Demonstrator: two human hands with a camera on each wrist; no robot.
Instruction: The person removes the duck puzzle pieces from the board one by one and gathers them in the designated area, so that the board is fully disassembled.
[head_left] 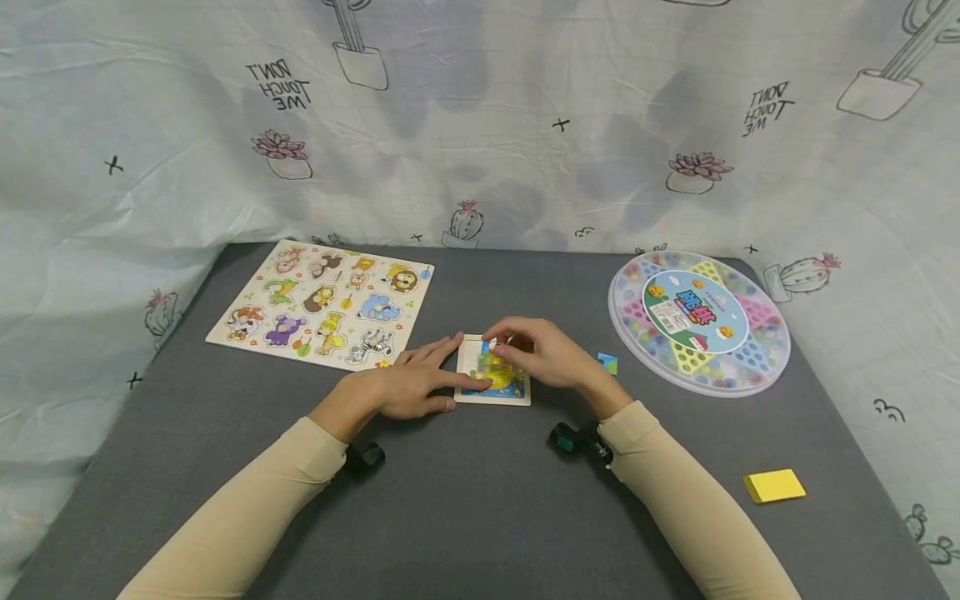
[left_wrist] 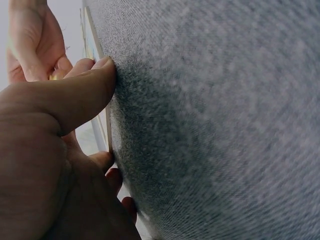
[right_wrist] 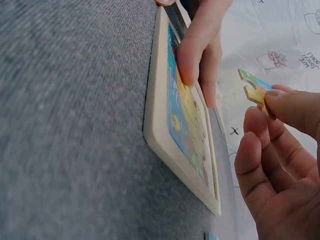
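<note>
- Cloth (head_left: 510,125), pale, printed with potted cacti and succulents, hung around the back and sides.
- Table (head_left: 465,517), covered in dark grey fabric, beneath all the items below.
- Left sleeve (head_left: 247,517), beige, ending at my wrist.
- Animal board (head_left: 300,275), flat on the table at back left, bearing colourful animals; lion, hippo, zebra, giraffe and purple bear among them.
- Left wrist mount (head_left: 365,457), black, under my left wrist.
- My left hand (head_left: 411,385), fingers straight and spread apart, laid against the left side of the puzzle tray, one fingertip resting on its picture.
- Puzzle tray (head_left: 491,401), small, pale wooden rim, flat on the table between my two hands; blue and yellow picture partly filled in, bare wood visible at the upper left.
- Held piece (right_wrist: 255,95), yellow, green and blue, notched, raised clear of the tray surface.
- My right hand (head_left: 547,354), over the tray's right side, thumb and finger pinched together on the held piece, remaining fingers bent.
- Right wrist mount (head_left: 577,439), black with a green patch.
- Loose piece (head_left: 608,363), blue and green, on the table just beside my right wrist.
- Round game case (head_left: 765,367), clear lid, blue central label, coloured triangles with dots; back right.
- Right sleeve (head_left: 705,508), beige, matching the left.
- Yellow block (head_left: 775,486), flat, rectangular, right of my forearm.
</note>
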